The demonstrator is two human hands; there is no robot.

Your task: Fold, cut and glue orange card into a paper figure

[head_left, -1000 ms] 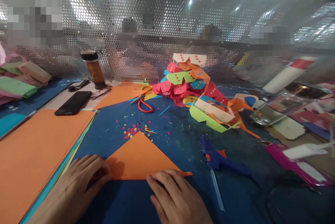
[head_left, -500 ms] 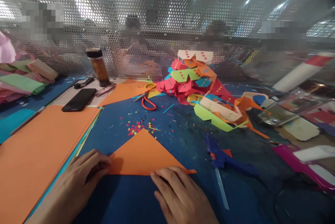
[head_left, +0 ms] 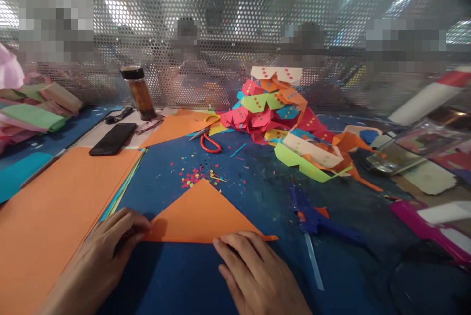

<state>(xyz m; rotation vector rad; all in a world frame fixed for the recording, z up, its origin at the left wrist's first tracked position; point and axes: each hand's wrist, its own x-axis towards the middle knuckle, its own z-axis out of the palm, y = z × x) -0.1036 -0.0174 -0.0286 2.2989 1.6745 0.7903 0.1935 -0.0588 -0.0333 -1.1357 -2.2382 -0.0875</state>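
Note:
An orange sheet of paper [head_left: 200, 214], folded into a triangle, lies on the blue table with its peak pointing away from me. Its left corner is pinched between the thumb and fingers of my left hand [head_left: 106, 244]. My right hand [head_left: 253, 266] rests flat on the lower folded edge, right of the middle, fingers stretched out. Just beyond the peak are small coloured paper bits [head_left: 195, 176]. Farther back lie scissors [head_left: 210, 144] with red and yellow handles. A blue glue gun [head_left: 307, 212] with a clear glue stick lies to the right of my right hand.
Large orange sheets [head_left: 55, 217] are stacked at left, below a black phone [head_left: 113, 139]. A dark-lidded bottle [head_left: 140, 94] stands behind. Colourful paper shapes [head_left: 268, 114] are heaped before a perforated metal panel [head_left: 228, 50]. At right lie a clear container [head_left: 405, 148] and a magenta-handled tool [head_left: 423, 226].
My left hand has slid slightly left along the folded edge, uncovering more of the paper's left corner. My right hand stays at nearly the same place on the fold.

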